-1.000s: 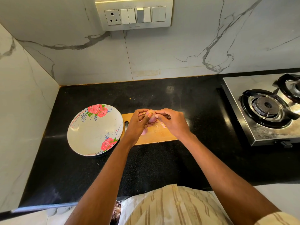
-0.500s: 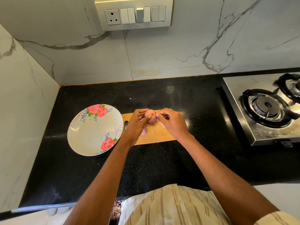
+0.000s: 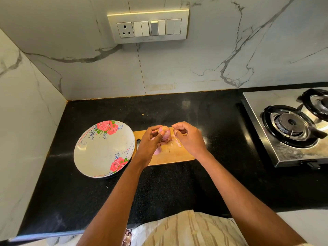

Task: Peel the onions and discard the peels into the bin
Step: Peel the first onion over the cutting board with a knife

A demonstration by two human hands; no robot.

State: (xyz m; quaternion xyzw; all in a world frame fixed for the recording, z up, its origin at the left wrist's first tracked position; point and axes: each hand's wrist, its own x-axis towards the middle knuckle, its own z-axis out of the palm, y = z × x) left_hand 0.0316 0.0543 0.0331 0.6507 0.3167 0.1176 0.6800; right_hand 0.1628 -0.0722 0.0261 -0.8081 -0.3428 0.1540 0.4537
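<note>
The left hand (image 3: 152, 141) has its fingers clamped around a small, round pink onion (image 3: 165, 134) above the light wooden cutting board (image 3: 174, 155); its long axis cannot be told. At its 3 o'clock, the right hand (image 3: 188, 138) pinches thin pink peel scraps (image 3: 175, 132) between curled fingers.

- onion (image 3: 165, 133): small, pink-purple, partly peeled; you hold it off the wooden board, gripped in your left hand (image 3: 152, 142).
- loose peels (image 3: 174, 142): pale pink scraps lying on the board just below and right of the onion.
- another pink piece (image 3: 157, 151): under your left hand, identity unclear.
</note>
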